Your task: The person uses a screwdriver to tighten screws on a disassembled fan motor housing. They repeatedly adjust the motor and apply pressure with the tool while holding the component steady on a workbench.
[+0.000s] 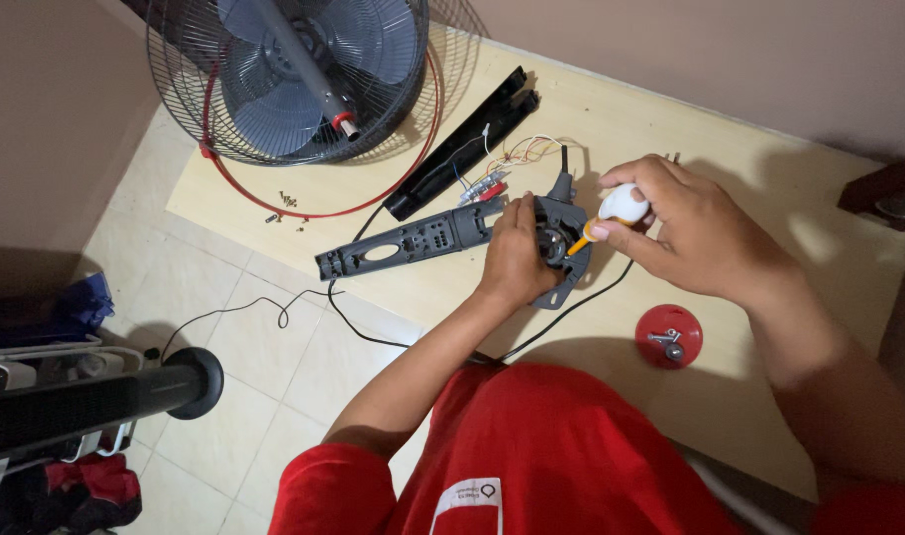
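My left hand [515,253] grips a dark grey fan motor housing [561,228] on a pale wooden board [749,188]. My right hand [685,233] holds a small screwdriver [611,213] with a white and orange handle, its tip pressed into the housing. A long grey control panel casing [408,243] extends left from the housing. Thin coloured wires [522,151] run from it toward a black cover strip [462,144].
A fan head with wire grille and grey blades [284,69] lies at the top left, with a red ring [373,193] around it. Loose screws [286,203] lie nearby. A red round cap [668,335] sits right. A black power cord [274,312] trails over the tiled floor.
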